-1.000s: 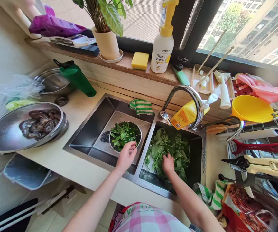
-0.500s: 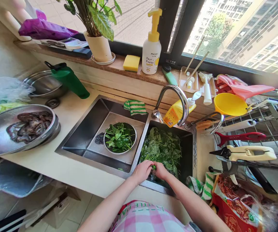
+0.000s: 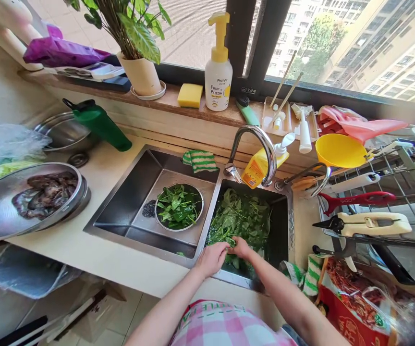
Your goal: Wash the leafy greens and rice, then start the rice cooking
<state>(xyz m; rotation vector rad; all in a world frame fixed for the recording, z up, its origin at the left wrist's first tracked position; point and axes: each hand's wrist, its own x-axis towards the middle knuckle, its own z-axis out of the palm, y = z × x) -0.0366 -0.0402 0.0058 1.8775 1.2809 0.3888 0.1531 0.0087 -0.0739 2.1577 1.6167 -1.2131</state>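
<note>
The left hand (image 3: 212,258) and the right hand (image 3: 242,248) sit side by side at the near edge of the right-hand stainless-steel sink basin (image 3: 283,226), backs upward and fingers curled inward. Their fingertips meet on the near part of the heap of dark-green leafy vegetables (image 3: 241,218). Each hand is closed in a pinch on a bit of the greens between them (the thumbs are hidden under the fingers, so the exact grip cannot be told). The direction of the pinched piece cannot be told, as too little of it shows. The heap fills the basin, its long axis running from the near edge toward the far edge, under the curved chrome faucet (image 3: 256,142). It consists of broad pointed leaves on thin pale-green stalks, tangled and lying in all directions. In the left-hand sink basin (image 3: 128,202), just beside the divider, stands a round steel strainer bowl (image 3: 178,229) holding loose leaves of the same kind. A green-and-white striped cloth (image 3: 199,161) lies over the far edge of that basin.
</note>
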